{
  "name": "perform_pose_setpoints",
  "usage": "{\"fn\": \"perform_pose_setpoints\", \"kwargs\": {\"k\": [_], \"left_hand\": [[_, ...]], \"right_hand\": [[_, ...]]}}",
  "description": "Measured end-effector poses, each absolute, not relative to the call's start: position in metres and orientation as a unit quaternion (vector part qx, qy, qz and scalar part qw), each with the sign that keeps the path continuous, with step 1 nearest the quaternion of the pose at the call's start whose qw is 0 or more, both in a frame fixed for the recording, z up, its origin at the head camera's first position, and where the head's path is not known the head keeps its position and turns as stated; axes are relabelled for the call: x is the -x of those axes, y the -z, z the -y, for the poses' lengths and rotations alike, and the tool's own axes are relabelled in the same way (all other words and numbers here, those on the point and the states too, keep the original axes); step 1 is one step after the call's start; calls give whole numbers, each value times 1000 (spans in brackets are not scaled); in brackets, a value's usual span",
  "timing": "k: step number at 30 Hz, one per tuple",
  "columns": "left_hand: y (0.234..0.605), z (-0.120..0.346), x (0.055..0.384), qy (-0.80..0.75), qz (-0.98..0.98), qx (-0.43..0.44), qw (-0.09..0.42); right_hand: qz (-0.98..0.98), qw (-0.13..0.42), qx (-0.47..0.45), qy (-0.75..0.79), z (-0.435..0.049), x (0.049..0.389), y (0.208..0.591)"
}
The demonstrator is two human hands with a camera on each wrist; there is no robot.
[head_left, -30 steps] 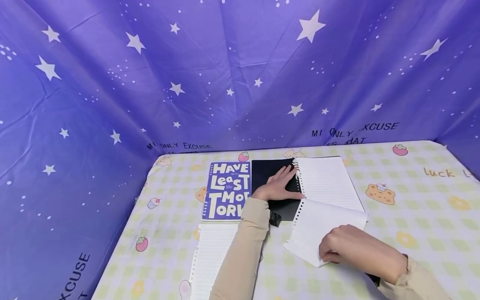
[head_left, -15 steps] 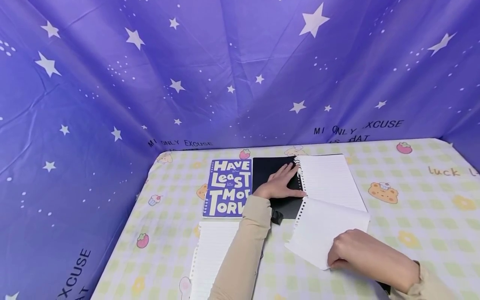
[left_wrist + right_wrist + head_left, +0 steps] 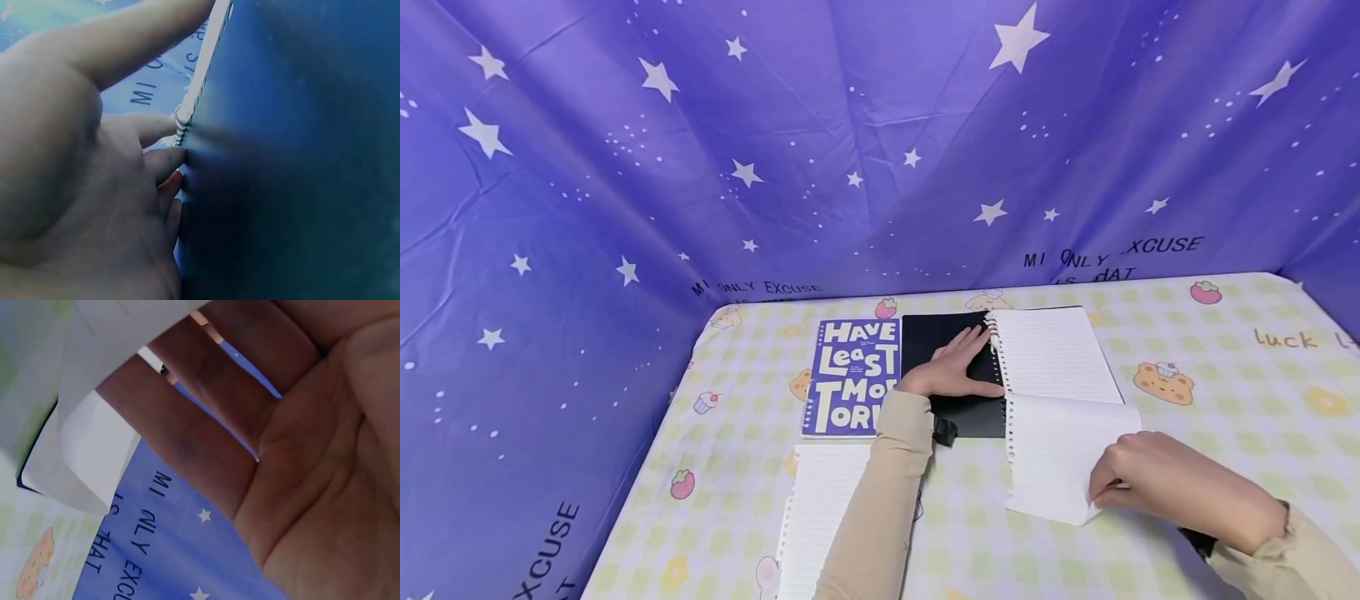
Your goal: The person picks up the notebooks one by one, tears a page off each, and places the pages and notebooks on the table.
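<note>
A spiral notebook lies open on the table, its black cover [image 3: 917, 340] to the left and its lined page block [image 3: 1056, 354] to the right. My left hand [image 3: 951, 371] rests on the black cover with fingers spread, fingertips along the coil. A lined sheet [image 3: 1052, 458] with a row of punched holes hangs toward me over the notebook's lower half; its upper left corner is by my left thumb. My right hand [image 3: 1165, 475] pinches the sheet's lower right corner. In the right wrist view the curved paper [image 3: 125, 337] partly hides the fingertips.
A purple notebook with big white letters [image 3: 850, 375] lies left of the black cover, partly behind the left forearm. Nearer me, loose lined sheets [image 3: 823, 492] with torn holes lie under that forearm. A starry purple curtain [image 3: 820, 167] stands behind the checked tablecloth [image 3: 1225, 417].
My right hand has moved right, pulling the sheet's lower corner with it. The sheet has turned straighter and its lines show now. My left hand has stayed on the black cover.
</note>
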State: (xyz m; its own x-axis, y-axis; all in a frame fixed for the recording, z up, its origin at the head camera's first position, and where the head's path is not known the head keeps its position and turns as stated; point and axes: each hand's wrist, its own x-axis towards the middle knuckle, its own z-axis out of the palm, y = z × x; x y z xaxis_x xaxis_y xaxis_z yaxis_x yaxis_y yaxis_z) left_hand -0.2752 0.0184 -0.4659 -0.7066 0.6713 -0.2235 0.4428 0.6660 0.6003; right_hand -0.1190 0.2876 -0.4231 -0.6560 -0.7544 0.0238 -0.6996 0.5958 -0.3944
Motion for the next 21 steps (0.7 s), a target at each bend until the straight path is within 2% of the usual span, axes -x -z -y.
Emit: {"fn": "perform_pose_setpoints", "kwargs": {"k": [7,12,21], "left_hand": [[467,-18,275,-240,-894,-314,212],[469,-19,274,-235,-897,-309,211],[467,-22,274,-226,-905,-295,209]], "right_hand": [[-875,73,432,204,-279,116,427],[-850,44,480,213,-267,111,430],[-826,44,516,222,-245,106,434]]}}
